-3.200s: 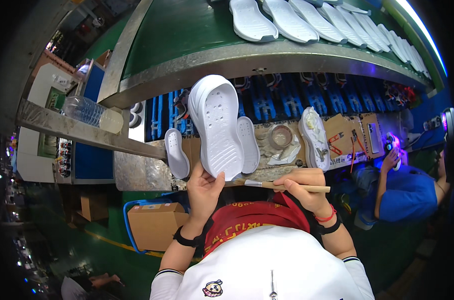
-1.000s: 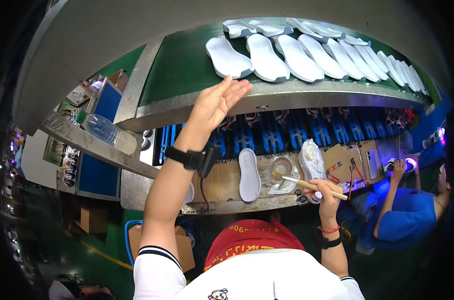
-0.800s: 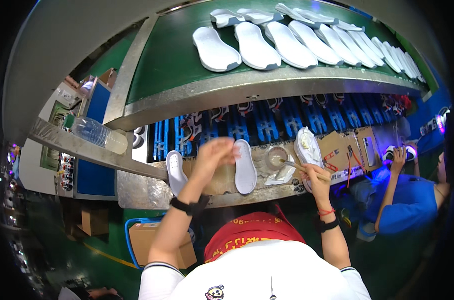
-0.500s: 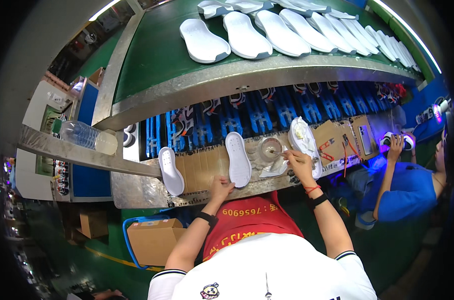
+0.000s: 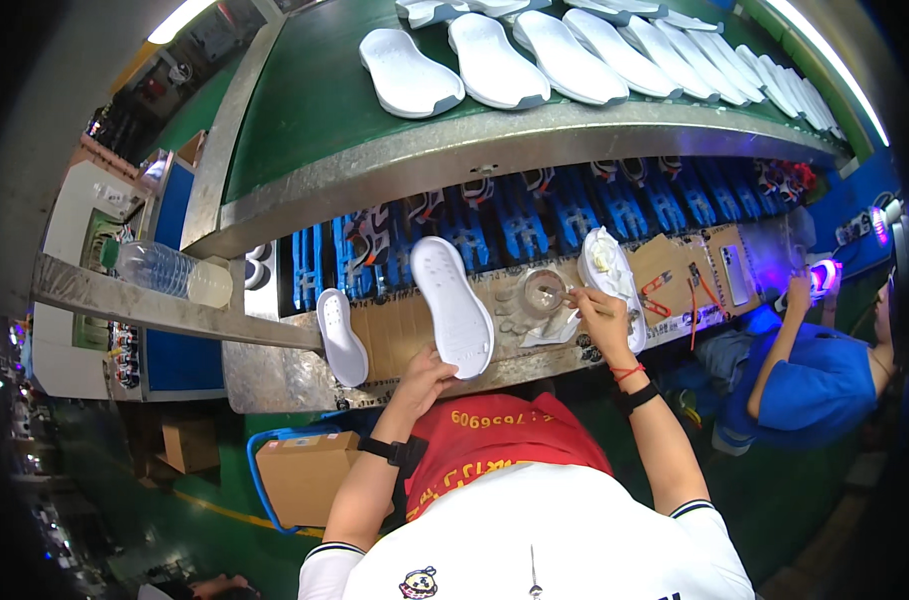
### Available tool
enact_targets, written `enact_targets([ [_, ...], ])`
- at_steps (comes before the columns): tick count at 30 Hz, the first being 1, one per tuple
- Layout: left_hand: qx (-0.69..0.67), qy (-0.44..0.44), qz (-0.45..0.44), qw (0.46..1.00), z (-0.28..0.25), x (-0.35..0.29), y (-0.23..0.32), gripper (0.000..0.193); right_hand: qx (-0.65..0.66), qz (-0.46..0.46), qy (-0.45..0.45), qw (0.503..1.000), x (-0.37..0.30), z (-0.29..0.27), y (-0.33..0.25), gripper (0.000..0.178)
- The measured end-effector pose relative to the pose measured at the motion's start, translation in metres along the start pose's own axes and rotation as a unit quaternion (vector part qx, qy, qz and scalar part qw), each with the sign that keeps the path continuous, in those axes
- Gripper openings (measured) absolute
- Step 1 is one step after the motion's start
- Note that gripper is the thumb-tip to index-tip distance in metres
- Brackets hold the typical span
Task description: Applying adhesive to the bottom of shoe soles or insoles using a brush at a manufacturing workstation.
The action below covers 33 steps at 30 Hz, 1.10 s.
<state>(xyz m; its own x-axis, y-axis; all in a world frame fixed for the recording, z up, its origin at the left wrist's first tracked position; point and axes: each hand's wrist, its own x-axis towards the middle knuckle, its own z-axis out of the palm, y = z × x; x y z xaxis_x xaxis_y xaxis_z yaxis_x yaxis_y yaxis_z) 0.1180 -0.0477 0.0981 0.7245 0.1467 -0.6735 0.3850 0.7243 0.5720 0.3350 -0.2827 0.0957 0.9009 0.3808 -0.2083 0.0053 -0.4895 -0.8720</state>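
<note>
Two bare hands work over a bench. At 7 o'clock from the centre, the left hand (image 5: 429,375) pinches the near end of a white shoe sole (image 5: 454,305), thumb and fingers clamped on its rim, probably so its holed face stays uncovered and turned up. That sole fills the centre, seemingly lifted. At 3 o'clock the right hand (image 5: 604,315) has its fingers closed round a slim stick (image 5: 560,293) that tips into a round cup (image 5: 527,293), set just beside, likely for a short reach. A second sole (image 5: 342,345) lies at 8 o'clock. From 12 to 2 o'clock, more soles (image 5: 499,65) sit in rows on a green shelf (image 5: 304,120), perhaps spaced for easy grasping.

Yellow characters and digits cross the red apron (image 5: 514,440) at 5 o'clock (a cartoon badge (image 5: 419,583) decorates the white shirt (image 5: 494,530) below). No brand is readable on the soles.
</note>
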Motion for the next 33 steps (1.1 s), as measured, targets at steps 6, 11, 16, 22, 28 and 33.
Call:
enact_targets([
  [6,0.035,0.027,0.096,0.994,0.047,-0.034,0.038,0.053,0.047,0.056,-0.024,0.997,-0.008,-0.011,-0.013,0.023],
  [11,0.088,0.064,0.216,0.97,0.068,-0.045,0.047,0.044,0.174,-0.017,0.007,0.985,-0.037,-0.041,-0.071,0.023],
  [16,0.139,0.094,0.307,0.937,0.083,-0.049,0.053,0.033,0.177,-0.092,-0.054,0.978,-0.07,-0.052,-0.12,0.021],
  [22,0.171,0.085,0.326,0.926,0.097,-0.054,0.057,0.039,0.153,-0.19,-0.115,0.963,-0.078,-0.036,-0.144,0.016],
  [28,0.194,0.093,0.329,0.919,0.098,-0.058,0.057,0.041,0.081,-0.262,-0.139,0.952,-0.071,-0.043,-0.15,0.013],
  [33,0.199,0.088,0.332,0.918,0.1,-0.058,0.056,0.043,0.066,-0.288,-0.143,0.944,-0.066,-0.039,-0.154,0.013],
])
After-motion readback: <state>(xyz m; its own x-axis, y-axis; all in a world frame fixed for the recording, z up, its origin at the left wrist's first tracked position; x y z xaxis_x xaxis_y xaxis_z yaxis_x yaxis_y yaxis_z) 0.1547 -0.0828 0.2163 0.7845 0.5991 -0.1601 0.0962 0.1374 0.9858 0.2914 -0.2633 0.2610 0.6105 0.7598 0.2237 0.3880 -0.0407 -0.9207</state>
